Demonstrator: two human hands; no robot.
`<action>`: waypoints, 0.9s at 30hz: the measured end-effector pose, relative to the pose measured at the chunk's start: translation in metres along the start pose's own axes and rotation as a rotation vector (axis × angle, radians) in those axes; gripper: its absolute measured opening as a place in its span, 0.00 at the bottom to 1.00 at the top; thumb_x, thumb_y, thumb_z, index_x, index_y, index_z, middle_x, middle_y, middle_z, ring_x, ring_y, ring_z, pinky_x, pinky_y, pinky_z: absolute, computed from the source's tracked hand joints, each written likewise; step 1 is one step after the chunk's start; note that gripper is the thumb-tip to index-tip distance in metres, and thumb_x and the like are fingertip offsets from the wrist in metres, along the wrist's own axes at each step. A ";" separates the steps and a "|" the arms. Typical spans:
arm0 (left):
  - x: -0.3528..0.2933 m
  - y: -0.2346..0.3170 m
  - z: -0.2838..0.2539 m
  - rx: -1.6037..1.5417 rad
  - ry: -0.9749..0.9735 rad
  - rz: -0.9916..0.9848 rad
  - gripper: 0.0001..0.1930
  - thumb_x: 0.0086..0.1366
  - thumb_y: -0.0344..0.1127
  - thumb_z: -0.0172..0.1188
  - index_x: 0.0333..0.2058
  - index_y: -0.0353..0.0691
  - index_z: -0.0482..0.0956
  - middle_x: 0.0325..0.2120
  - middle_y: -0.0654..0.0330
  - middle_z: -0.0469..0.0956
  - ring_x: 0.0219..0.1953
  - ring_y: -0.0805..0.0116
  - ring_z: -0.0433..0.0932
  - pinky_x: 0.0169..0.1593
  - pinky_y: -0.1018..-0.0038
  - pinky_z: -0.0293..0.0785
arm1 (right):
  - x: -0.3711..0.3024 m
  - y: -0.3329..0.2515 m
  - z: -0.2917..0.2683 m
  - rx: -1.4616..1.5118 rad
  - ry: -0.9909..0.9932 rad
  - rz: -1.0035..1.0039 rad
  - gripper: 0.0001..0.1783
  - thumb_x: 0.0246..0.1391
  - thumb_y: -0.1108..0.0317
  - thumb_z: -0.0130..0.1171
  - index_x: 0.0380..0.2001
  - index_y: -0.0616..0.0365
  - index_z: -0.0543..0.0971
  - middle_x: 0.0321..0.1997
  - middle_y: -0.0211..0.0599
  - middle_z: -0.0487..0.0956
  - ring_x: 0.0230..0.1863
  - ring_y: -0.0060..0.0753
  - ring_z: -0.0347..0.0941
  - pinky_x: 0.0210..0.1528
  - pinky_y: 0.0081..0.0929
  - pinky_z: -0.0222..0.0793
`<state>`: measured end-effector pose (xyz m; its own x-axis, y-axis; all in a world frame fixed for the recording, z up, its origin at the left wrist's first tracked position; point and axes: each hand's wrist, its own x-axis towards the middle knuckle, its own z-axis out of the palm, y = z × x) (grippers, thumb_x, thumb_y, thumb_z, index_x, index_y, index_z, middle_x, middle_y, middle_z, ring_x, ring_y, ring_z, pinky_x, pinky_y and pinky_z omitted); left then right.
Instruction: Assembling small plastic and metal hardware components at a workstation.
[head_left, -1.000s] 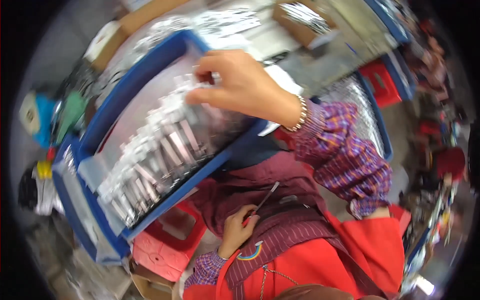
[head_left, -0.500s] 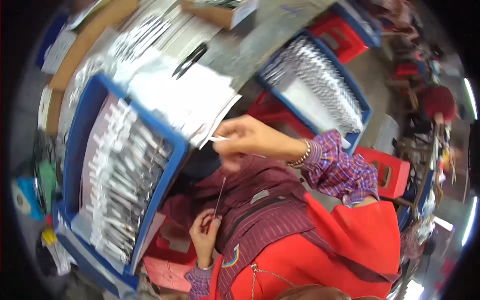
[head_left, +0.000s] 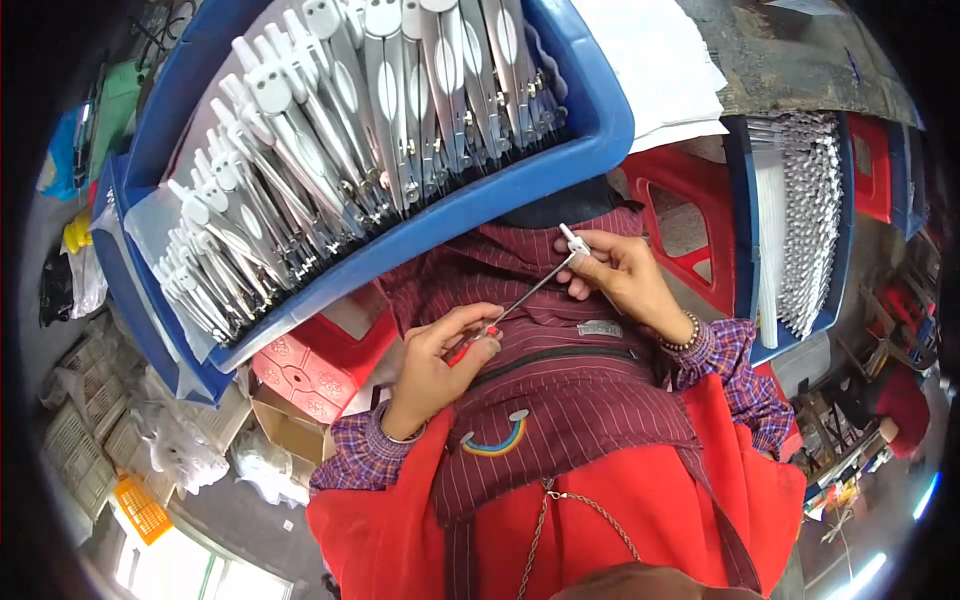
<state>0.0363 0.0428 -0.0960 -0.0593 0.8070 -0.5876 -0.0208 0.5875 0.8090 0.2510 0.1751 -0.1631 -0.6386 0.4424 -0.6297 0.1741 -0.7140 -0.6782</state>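
My left hand (head_left: 436,362) is closed round the red handle of a thin screwdriver (head_left: 533,289), above my striped apron. The shaft slants up to the right and its tip meets a small white part (head_left: 573,240) pinched in the fingers of my right hand (head_left: 625,280). The white part is a short piece with a narrow stem, partly covered by my fingers. Just beyond my hands, a blue tray (head_left: 470,215) holds rows of silver drawing compasses (head_left: 395,110) with white tops, standing close together at a slant.
White paper (head_left: 660,70) lies on the worn table (head_left: 800,65) beside the tray. Right of me, another blue tray (head_left: 741,180) holds many silver pieces next to red stools (head_left: 690,190). At left are an orange basket (head_left: 142,508) and a cardboard box (head_left: 285,425).
My view has turned toward the tray. My right hand has come from the papers to the screwdriver's tip with the white part, and my left hand has raised the screwdriver.
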 end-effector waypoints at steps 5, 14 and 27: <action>0.006 -0.002 0.000 0.047 0.006 0.000 0.16 0.56 0.23 0.61 0.45 0.33 0.76 0.32 0.58 0.81 0.37 0.75 0.80 0.41 0.80 0.74 | 0.001 0.000 0.000 -0.028 0.031 0.026 0.15 0.61 0.70 0.52 0.47 0.69 0.73 0.32 0.37 0.79 0.27 0.18 0.74 0.31 0.15 0.72; 0.009 0.009 -0.003 -0.018 -0.012 -0.137 0.15 0.59 0.26 0.59 0.46 0.34 0.75 0.31 0.59 0.81 0.33 0.76 0.79 0.37 0.81 0.74 | 0.001 -0.001 0.009 -0.229 0.131 -0.083 0.13 0.59 0.72 0.53 0.44 0.68 0.76 0.28 0.35 0.80 0.26 0.18 0.75 0.30 0.17 0.72; 0.035 0.034 -0.026 -0.519 -0.225 -0.762 0.16 0.68 0.33 0.50 0.53 0.38 0.71 0.28 0.60 0.77 0.13 0.84 0.59 0.14 0.87 0.50 | 0.014 0.011 0.016 -0.610 0.263 -0.321 0.12 0.52 0.77 0.57 0.41 0.70 0.77 0.21 0.47 0.78 0.23 0.36 0.79 0.23 0.26 0.70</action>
<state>0.0075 0.0900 -0.0884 0.3461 0.2421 -0.9064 -0.4185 0.9045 0.0818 0.2318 0.1644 -0.1736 -0.5407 0.7492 -0.3824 0.4436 -0.1323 -0.8864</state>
